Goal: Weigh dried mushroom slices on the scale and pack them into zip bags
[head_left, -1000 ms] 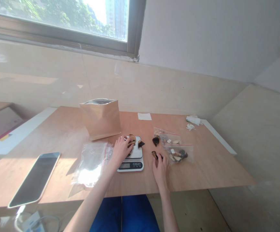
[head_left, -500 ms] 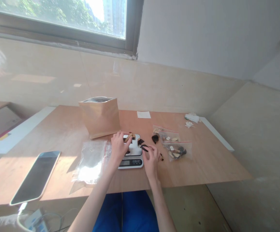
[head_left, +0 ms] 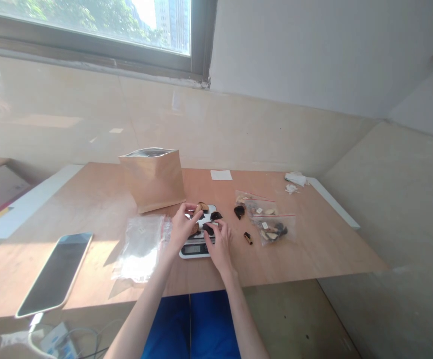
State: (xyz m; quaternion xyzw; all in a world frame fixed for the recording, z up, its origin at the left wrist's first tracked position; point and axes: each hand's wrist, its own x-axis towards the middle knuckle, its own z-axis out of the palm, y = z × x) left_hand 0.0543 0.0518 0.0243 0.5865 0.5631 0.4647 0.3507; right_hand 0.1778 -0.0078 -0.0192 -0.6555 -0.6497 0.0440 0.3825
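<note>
A small white digital scale stands between my hands, with several dark and tan dried pieces on its plate. My left hand is over the plate's left side, thumb and fingers closed on a tan-and-dark dried piece. My right hand pinches a black dried piece low over the plate's right part. Another dark piece lies on the plate just beyond it. To the right of the scale, a black piece and a smaller tan-and-black piece rest on the table.
An open kraft pouch stands behind the scale. Clear zip bags lie left, beside a phone on a cable. Filled zip bags lie right. White paper and crumpled white scraps sit at the back.
My right hand has moved left, bringing the black piece from the scale's right edge to over the plate. My left hand stays nearly in place. The view has shifted slightly.
</note>
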